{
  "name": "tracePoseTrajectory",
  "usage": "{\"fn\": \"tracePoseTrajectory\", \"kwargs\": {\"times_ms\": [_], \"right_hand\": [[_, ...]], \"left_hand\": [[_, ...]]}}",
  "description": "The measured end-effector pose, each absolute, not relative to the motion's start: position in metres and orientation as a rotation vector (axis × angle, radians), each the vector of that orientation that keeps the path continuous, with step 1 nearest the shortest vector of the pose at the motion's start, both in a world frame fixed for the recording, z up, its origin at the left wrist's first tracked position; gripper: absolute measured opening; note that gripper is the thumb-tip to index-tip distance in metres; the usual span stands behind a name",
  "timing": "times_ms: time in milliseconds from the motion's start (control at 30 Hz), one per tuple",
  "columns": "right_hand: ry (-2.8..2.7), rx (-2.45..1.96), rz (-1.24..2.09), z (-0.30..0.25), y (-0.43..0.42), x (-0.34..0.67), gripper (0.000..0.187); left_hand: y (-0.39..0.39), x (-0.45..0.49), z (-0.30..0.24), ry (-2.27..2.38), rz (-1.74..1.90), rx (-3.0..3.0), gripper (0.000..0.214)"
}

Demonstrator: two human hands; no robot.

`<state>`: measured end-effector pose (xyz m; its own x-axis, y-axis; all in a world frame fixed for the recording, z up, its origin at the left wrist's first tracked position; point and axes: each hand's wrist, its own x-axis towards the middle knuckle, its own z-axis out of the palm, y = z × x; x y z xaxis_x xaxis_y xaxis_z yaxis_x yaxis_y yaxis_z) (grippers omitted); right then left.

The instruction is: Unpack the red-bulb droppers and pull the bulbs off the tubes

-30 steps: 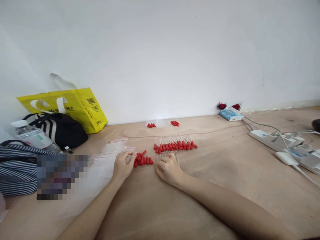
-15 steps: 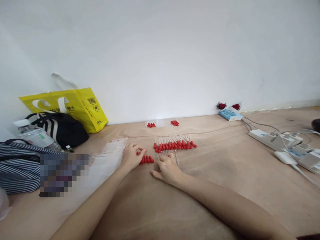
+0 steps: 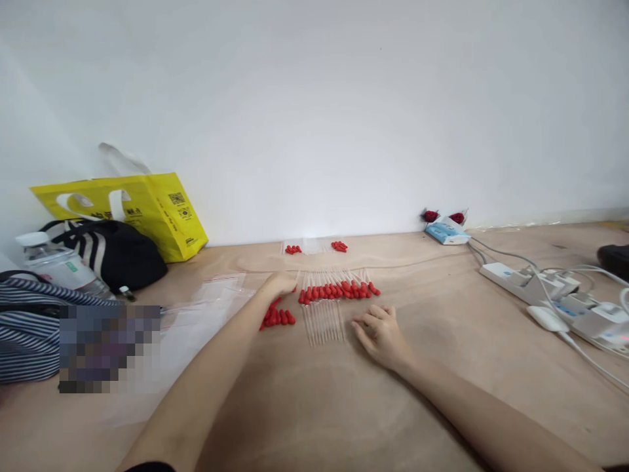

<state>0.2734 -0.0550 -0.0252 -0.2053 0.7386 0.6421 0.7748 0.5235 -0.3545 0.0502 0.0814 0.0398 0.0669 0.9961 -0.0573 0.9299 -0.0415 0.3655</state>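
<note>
My left hand (image 3: 279, 284) reaches forward to the left end of a row of droppers with red bulbs (image 3: 339, 290), fingers curled down at the row; what they hold, if anything, is hidden. Loose red bulbs (image 3: 276, 317) lie in a small pile just below that hand. Bare clear glass tubes (image 3: 324, 321) lie side by side between my hands. My right hand (image 3: 381, 334) rests flat on the wooden table (image 3: 442, 347) to the right of the tubes, fingers spread, holding nothing.
Clear zip bags (image 3: 206, 308) lie left of the pile. Two small bags with red bulbs (image 3: 314, 247) sit by the wall. A yellow bag (image 3: 142, 206), dark bag (image 3: 115, 252), water bottle (image 3: 54, 262) stand at left. Power strips with cables (image 3: 550, 295) lie at right.
My left hand moved from the loose bulb pile forward to the row's left end. My right hand let go of the clear tubes and slid right, now flat on the table.
</note>
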Motion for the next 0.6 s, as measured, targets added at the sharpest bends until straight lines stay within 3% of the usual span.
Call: {"fn": "tracePoseTrajectory", "kwargs": {"times_ms": [167, 400, 600], "right_hand": [[-1.855, -1.189, -0.016, -0.024, -0.050, 0.277, 0.018], [-1.968, -1.053, -0.151, -0.020, -0.053, 0.267, 0.054], [-2.133, -0.944, -0.289, -0.020, -0.053, 0.248, 0.031]], "left_hand": [[0.038, 0.024, 0.049, 1.967, 0.502, 2.165, 0.018], [-0.036, 0.016, 0.003, 1.223, 1.061, 2.702, 0.018], [-0.043, 0.028, -0.009, 1.137, 1.072, 2.841, 0.016]]}}
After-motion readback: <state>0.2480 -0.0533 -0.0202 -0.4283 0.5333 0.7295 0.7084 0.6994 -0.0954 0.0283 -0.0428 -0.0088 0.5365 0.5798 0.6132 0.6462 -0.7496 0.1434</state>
